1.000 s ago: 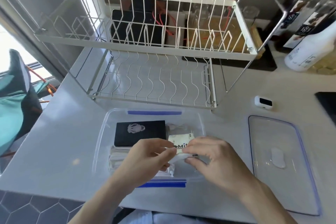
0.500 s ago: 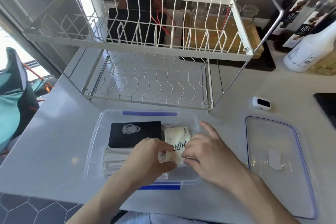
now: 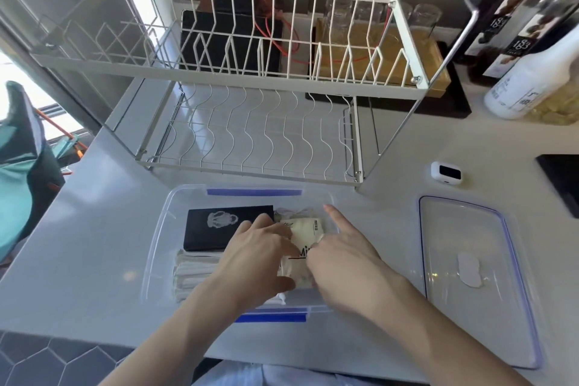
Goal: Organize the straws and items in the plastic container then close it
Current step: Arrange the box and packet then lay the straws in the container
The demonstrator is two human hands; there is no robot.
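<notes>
Both hands are down inside the clear plastic container (image 3: 163, 238), meeting over a cream paper packet (image 3: 305, 233) printed with dark letters. The left hand (image 3: 253, 255) has its fingers (image 3: 277, 229) curled over the packet's left edge and its thumb tucked under the near corner, so it grips the packet. The right hand (image 3: 341, 255) lies on the packet's right side with its index finger stretched straight toward the far wall of the container; the other fingers bend down onto the paper, though whether they pinch it or only press on it I cannot tell from here.

Just left of the packet lies a flat black box (image 3: 216, 230) with a pale figure on its top. Nearer the person, a bundle of paper-wrapped straws (image 3: 194, 271) runs along the container floor, partly under the left wrist. Some crumpled clear wrapping shows at the far edge of the packet.

The container sits on the pale desk (image 3: 87, 260), with blue latches on its far and near rims. Its clear, blue-edged lid (image 3: 470, 276) lies flat on the desk to the right, apart from the container. Behind it stands a white wire dish rack (image 3: 257, 78), and a small white device (image 3: 446, 173) rests beyond the lid.
</notes>
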